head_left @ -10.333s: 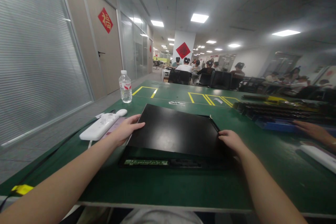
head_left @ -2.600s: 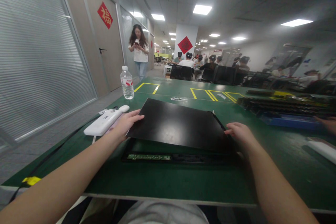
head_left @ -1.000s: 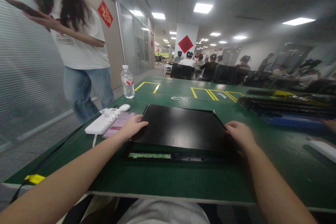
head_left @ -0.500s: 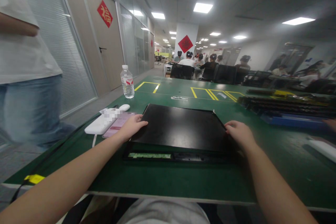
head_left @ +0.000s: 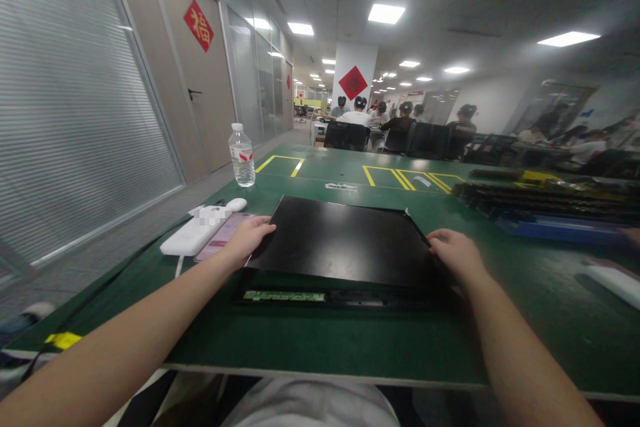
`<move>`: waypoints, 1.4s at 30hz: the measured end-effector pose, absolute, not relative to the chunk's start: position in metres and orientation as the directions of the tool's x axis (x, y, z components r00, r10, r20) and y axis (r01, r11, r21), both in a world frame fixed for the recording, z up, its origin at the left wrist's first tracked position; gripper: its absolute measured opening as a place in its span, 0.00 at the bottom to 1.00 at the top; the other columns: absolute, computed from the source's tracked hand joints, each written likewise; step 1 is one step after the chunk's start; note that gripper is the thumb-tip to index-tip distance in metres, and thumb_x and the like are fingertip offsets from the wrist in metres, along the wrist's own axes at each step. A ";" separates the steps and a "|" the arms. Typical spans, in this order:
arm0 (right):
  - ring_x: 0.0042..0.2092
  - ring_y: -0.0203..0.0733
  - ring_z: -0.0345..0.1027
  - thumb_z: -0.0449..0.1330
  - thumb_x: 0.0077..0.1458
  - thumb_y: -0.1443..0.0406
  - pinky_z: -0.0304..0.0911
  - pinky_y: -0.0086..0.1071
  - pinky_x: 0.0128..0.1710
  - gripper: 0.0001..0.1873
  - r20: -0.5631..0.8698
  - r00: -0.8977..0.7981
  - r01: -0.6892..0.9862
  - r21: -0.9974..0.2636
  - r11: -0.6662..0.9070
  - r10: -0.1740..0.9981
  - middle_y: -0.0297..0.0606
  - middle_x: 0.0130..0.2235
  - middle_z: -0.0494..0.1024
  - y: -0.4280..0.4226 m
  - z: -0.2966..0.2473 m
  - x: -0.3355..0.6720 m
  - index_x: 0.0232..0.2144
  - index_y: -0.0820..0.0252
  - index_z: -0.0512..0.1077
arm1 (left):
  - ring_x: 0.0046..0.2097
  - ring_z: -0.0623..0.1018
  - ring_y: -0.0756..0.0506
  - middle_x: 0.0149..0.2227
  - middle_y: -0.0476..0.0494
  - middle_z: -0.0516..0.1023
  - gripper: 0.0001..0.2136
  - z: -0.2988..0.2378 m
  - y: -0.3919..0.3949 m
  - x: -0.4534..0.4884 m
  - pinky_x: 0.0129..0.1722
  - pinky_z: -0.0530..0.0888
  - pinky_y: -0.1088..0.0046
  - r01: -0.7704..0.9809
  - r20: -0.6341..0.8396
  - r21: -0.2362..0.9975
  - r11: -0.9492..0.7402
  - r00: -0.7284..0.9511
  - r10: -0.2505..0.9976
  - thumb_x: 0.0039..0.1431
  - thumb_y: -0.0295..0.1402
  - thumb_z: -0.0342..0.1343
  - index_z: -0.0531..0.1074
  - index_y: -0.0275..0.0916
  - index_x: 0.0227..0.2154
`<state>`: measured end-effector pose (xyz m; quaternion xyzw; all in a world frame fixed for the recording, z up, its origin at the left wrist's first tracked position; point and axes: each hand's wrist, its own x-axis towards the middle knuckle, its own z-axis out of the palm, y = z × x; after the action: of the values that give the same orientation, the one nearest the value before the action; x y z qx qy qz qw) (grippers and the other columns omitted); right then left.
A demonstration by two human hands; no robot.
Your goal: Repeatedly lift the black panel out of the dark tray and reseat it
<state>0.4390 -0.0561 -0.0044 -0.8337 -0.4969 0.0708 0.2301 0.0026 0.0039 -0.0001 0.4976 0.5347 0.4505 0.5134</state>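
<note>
A glossy black, flat screen panel (head_left: 345,240) lies before me, its near edge raised a little over a black frame. Along the near side of that frame shows a narrow green circuit board (head_left: 284,296). My left hand (head_left: 250,239) grips the panel's left edge, thumb over the top. At the opposite edge, my right hand (head_left: 456,250) pinches the panel's side, fingertips partly hidden behind it. How far the panel is separated from the frame at its far edge I cannot tell.
Left of the panel lie a white power bank (head_left: 193,233) with a cable and a pink phone (head_left: 220,240). A water bottle (head_left: 243,157) stands behind them. Black strips are stacked by a blue tray (head_left: 560,229) at right. Yellow tape marks the green table (head_left: 320,347).
The panel's near edge has lifted slightly, and my left hand has shifted a little to the left. The person standing at the left has mostly gone out of view.
</note>
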 end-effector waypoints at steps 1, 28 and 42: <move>0.36 0.45 0.73 0.55 0.50 0.63 0.60 0.32 0.31 0.16 0.103 0.496 0.794 -0.456 -0.402 0.862 0.39 0.34 0.82 -0.056 -0.004 0.439 0.38 0.55 0.79 | 0.36 0.82 0.38 0.27 0.46 0.83 0.10 0.000 0.004 0.003 0.41 0.77 0.63 0.078 -0.095 0.993 0.093 0.017 0.995 0.41 0.33 0.62 0.78 0.40 0.30; 0.36 0.44 0.74 0.56 0.50 0.64 0.59 0.32 0.30 0.14 0.100 0.505 0.778 -0.484 -0.401 0.858 0.36 0.31 0.82 -0.057 -0.003 0.439 0.37 0.55 0.79 | 0.31 0.81 0.39 0.25 0.46 0.81 0.12 -0.007 0.005 0.001 0.33 0.75 0.66 0.234 -0.046 0.971 0.042 0.012 0.999 0.42 0.36 0.61 0.74 0.38 0.32; 0.37 0.46 0.74 0.56 0.52 0.63 0.59 0.32 0.31 0.15 0.100 0.482 0.800 -0.455 -0.391 0.871 0.36 0.31 0.82 -0.056 -0.003 0.440 0.38 0.54 0.80 | 0.34 0.82 0.38 0.28 0.46 0.82 0.13 -0.009 0.007 -0.001 0.34 0.76 0.67 0.283 -0.035 0.959 0.027 0.025 0.999 0.43 0.38 0.59 0.76 0.39 0.34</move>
<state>0.4402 -0.0560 -0.0028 -0.8302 -0.5032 0.0776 0.2269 -0.0008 0.0068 -0.0092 0.5659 0.5664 0.4080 0.4387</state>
